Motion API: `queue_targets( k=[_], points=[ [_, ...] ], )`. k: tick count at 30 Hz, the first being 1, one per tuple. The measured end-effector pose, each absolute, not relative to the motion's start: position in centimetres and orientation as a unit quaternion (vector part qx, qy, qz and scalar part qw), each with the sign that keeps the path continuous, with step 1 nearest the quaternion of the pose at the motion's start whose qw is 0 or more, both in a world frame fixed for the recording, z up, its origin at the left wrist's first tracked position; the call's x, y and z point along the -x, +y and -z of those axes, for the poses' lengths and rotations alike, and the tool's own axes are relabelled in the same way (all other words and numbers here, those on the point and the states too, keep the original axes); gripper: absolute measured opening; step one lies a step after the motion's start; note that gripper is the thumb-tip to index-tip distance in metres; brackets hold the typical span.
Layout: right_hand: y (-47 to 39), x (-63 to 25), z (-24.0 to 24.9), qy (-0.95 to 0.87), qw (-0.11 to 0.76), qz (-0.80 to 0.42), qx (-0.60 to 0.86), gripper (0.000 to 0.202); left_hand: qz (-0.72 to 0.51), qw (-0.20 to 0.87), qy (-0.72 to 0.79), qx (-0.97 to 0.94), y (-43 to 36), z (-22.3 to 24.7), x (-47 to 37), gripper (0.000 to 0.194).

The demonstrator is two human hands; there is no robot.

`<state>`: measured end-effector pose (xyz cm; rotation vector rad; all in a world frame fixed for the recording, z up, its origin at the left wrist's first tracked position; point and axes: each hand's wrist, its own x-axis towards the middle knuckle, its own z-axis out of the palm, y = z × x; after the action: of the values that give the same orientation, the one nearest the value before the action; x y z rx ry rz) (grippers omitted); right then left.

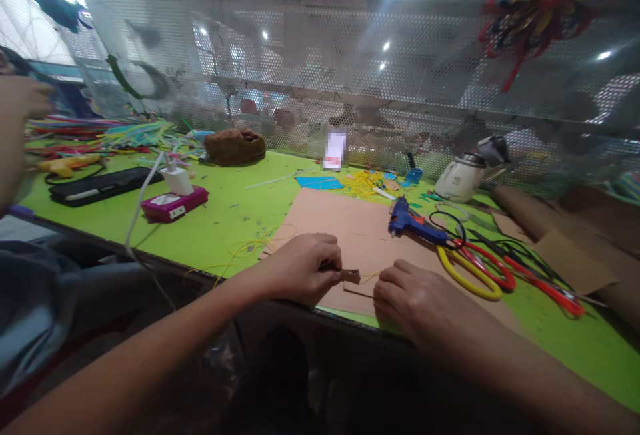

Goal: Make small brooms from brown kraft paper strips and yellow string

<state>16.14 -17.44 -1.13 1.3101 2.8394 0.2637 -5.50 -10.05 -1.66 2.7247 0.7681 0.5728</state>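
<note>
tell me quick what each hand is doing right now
left hand: closed, pinching a small brown piece.
right hand: curled by the yellow strand; hold cannot be told.

Two hands (305, 268) (410, 295) of the person, one small brown piece (351, 275), two pairs of scissors, yellow (470, 275) and red (540, 281), one blue glue gun (413, 223), one white kettle (463, 178), one pink power strip (174, 204), one brown card sheet (350, 221)

We see two bare forearms running from the lower corners of the view up to the left hand (303, 267) and the right hand (410, 295). No sleeves, gloves, rings, watch or bracelets show on either. The fingers (330, 268) are uncovered, nails short and plain as far as we can tell.
</note>
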Motion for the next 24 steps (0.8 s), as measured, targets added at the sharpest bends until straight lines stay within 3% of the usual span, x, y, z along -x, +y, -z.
queue_targets(
  k=[7, 14, 24],
  points=[
    [-17.8, -14.6, 1.3, 0.897, -0.005, -0.161, -0.412, 0.016, -0.176, 0.117, 0.285, -0.935, -10.3, 0.9, 5.1, 0.025],
    [-18.0, -13.9, 2.1, 0.890, -0.044, -0.193, -0.410, 0.010, -0.181, 0.076, 0.284, -0.939, -10.3, 2.0, 5.1, 0.009],
    [-17.7, -15.0, 2.8, 0.882, -0.119, -0.083, -0.448, 0.016, -0.173, 0.109, 0.288, -0.936, -10.4, 1.4, 5.1, 0.026]
  ],
)
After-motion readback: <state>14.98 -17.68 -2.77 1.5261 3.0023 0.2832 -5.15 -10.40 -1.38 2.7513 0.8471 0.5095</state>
